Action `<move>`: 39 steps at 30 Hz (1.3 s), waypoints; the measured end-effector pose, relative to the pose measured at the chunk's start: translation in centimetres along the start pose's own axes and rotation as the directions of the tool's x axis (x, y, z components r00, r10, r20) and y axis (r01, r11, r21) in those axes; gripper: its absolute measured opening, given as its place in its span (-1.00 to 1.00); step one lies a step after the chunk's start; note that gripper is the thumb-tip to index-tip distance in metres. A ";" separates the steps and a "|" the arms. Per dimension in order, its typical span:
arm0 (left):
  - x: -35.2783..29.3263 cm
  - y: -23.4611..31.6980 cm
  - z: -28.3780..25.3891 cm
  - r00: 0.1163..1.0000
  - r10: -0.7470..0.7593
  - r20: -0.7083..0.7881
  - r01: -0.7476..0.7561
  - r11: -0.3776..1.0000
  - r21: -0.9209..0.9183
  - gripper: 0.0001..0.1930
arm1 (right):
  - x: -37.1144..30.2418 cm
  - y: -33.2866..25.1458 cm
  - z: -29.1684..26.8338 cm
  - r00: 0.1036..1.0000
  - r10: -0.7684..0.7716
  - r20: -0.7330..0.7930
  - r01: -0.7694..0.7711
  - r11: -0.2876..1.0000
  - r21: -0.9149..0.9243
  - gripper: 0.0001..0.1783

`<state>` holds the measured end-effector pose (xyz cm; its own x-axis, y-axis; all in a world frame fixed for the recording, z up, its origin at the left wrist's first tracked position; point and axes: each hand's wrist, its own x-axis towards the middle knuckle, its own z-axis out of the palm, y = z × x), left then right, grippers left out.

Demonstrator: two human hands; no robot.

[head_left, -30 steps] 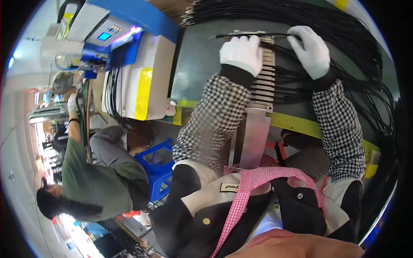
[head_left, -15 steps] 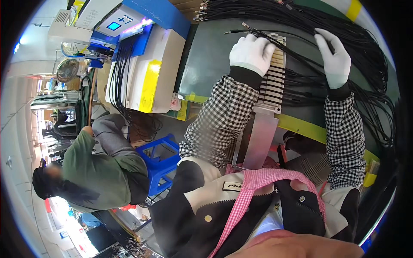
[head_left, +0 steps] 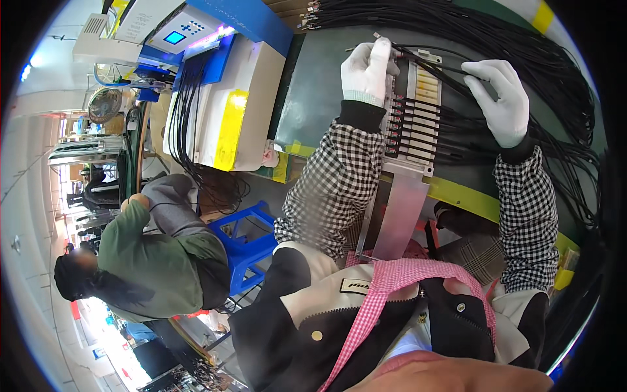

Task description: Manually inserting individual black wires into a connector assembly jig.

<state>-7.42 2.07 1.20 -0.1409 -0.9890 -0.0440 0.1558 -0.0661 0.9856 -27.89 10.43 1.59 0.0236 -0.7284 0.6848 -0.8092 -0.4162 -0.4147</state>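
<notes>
My left hand (head_left: pixel 366 73), in a white glove, is closed with thumb and fingers pinched on a black cable (head_left: pixel 428 65) near its connector end. It sits at the upper left corner of a slotted metal fixture (head_left: pixel 418 155). My right hand (head_left: pixel 501 104), also gloved, curls thumb and forefinger around the cables right of the fixture, fingertips nearly meeting. Several black cables lie side by side in the fixture's lower slots, their small connectors (head_left: pixel 396 117) in a row along its left edge. Yellowish slots show above them.
A thick bundle of black cables (head_left: pixel 418 16) lies along the far side of the dark table (head_left: pixel 313 85). At left stands a white and blue machine (head_left: pixel 255 85) with a small screen and hanging cables. A seated person (head_left: pixel 150 261) is beyond a blue stool (head_left: pixel 245 251).
My left hand has shifted left and turned upright, uncovering the row of connectors. My right hand has moved left and down, its fingers closing around the cables.
</notes>
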 end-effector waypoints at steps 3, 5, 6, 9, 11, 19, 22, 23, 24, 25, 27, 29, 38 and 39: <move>0.1 -0.2 0.1 1.000 0.002 -0.002 -0.002 0.999 -0.040 -0.77 | 0.0 -0.1 0.0 0.999 -0.036 -0.015 0.035 0.997 -0.062 -0.78; 0.1 -0.2 0.2 1.000 0.002 0.000 -0.002 0.998 -0.056 -0.78 | 0.0 -0.1 0.0 0.999 -0.047 -0.020 0.046 0.995 -0.087 -0.78; 0.1 -0.2 0.1 1.000 0.000 0.002 0.000 0.996 -0.084 -0.79 | -0.1 -0.1 0.0 0.998 -0.053 -0.027 0.050 0.993 -0.104 -0.78; 0.1 -0.2 -0.3 1.000 -0.003 0.006 0.004 0.985 -0.171 -0.80 | -0.2 -0.1 0.2 0.996 -0.074 -0.046 0.066 0.986 -0.156 -0.78; 0.3 -0.4 -0.2 1.000 0.024 0.012 -0.022 0.985 -0.168 -0.78 | -0.2 0.0 0.3 0.996 -0.076 -0.050 0.067 0.984 -0.162 -0.78; 0.6 -0.4 -0.3 0.996 0.091 -0.024 -0.093 0.984 -0.149 -0.75 | -0.3 -0.5 0.7 0.995 -0.071 -0.064 0.059 0.984 -0.171 -0.80; 0.6 -0.4 -0.5 0.998 0.053 -0.022 -0.056 0.984 -0.170 -0.77 | -0.4 -0.3 1.0 0.995 -0.069 -0.073 0.055 0.982 -0.180 -0.80; 0.6 -0.4 -0.6 0.999 0.035 -0.025 -0.039 0.983 -0.178 -0.78 | -0.4 -0.2 1.0 0.995 -0.069 -0.078 0.054 0.982 -0.180 -0.81; 0.6 -0.4 -0.6 0.999 0.017 -0.027 -0.022 0.982 -0.185 -0.79 | -0.5 -0.2 0.9 0.994 -0.070 -0.082 0.054 0.982 -0.180 -0.81; 0.5 -0.4 -0.7 1.000 0.017 -0.023 -0.021 0.982 -0.187 -0.79 | -0.5 -0.1 0.9 0.994 -0.069 -0.083 0.053 0.981 -0.184 -0.81; 0.2 -0.3 -1.0 0.999 0.024 0.037 -0.021 0.997 -0.075 -0.83 | -0.5 -0.1 0.9 0.992 -0.078 -0.095 0.058 0.979 -0.194 -0.81; 0.0 -0.3 -1.2 0.995 0.024 0.096 -0.028 0.999 0.039 -0.86 | -0.5 -0.2 0.9 0.991 -0.086 -0.106 0.064 0.977 -0.201 -0.82; -1.1 -0.8 0.0 0.846 0.301 0.440 -0.328 0.944 -0.016 -0.80 | -0.1 -2.7 2.4 0.979 0.052 0.199 -0.042 0.998 -0.054 -0.80; -1.3 -0.8 0.2 0.797 0.321 0.511 -0.361 0.932 -0.022 -0.78 | -0.1 -2.8 2.2 0.964 0.106 0.244 -0.107 0.994 -0.013 -0.80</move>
<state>-7.56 3.41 0.52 -0.5624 -0.7422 0.3645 0.2179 0.2922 0.9312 -24.31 10.47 1.33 0.0801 -0.8794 0.4694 -0.8144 -0.3292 -0.4778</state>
